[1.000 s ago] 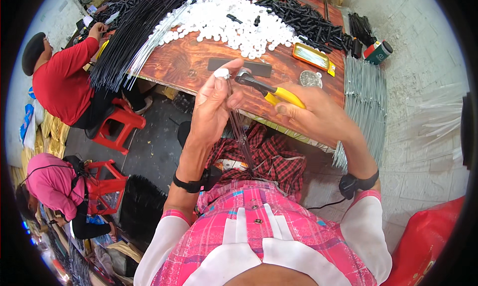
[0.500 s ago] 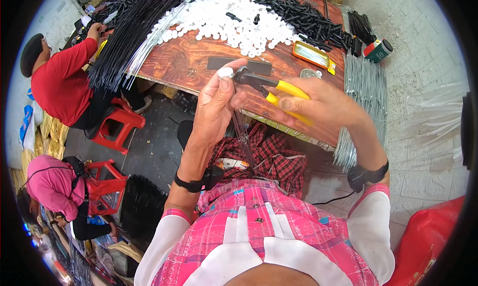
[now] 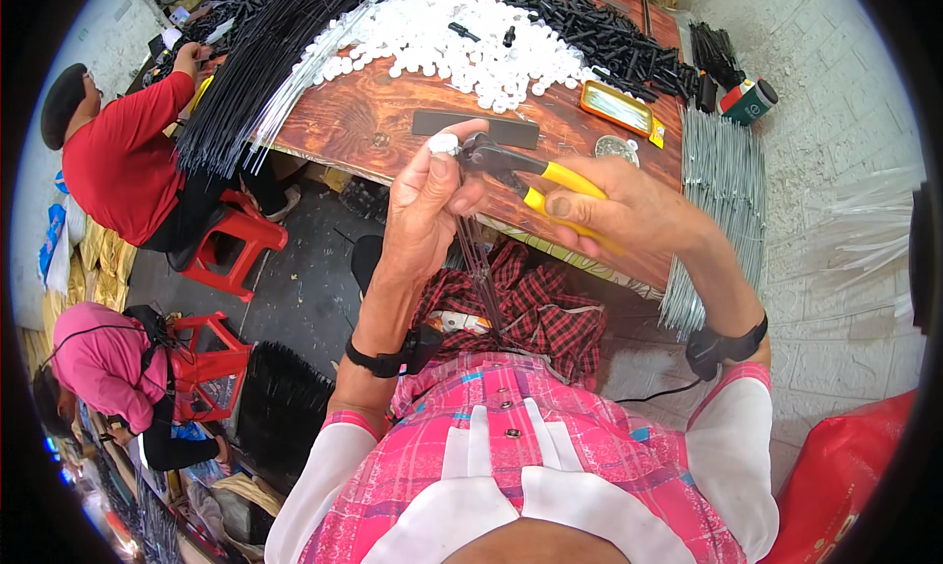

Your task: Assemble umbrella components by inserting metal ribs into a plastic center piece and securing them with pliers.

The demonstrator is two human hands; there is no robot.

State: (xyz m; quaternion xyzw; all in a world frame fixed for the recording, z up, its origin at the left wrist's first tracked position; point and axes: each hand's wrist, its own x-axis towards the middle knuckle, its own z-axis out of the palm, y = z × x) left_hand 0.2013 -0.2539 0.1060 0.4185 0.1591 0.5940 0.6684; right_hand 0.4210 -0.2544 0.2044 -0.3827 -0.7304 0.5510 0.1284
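Between the thumb and fingers of my left hand (image 3: pixel 428 193) is a small round white plastic cap (image 3: pixel 444 144), with thin metal rods (image 3: pixel 477 269) hanging down from it toward my lap. My right hand (image 3: pixel 629 202) is wrapped round the yellow handles of a pair of cutting pliers (image 3: pixel 562 179). The dark jaws of the pliers touch or nearly touch the side of the cap; just what lies between them is too small to make out. Both hands are raised over the near edge of the wooden table (image 3: pixel 344 122).
Loose white caps (image 3: pixel 462 48) and black plastic parts (image 3: pixel 599 48) are heaped on the table. Black rods (image 3: pixel 246 73) overhang its left side, grey wires (image 3: pixel 722 200) its right. A yellow-rimmed tray (image 3: pixel 617 107) and green cup (image 3: pixel 751 102) stand at right. Two people sit on red stools (image 3: pixel 236 245) leftward.
The handles of the pliers have come slightly closer together as my right hand squeezes. My left hand keeps its place with the cap.
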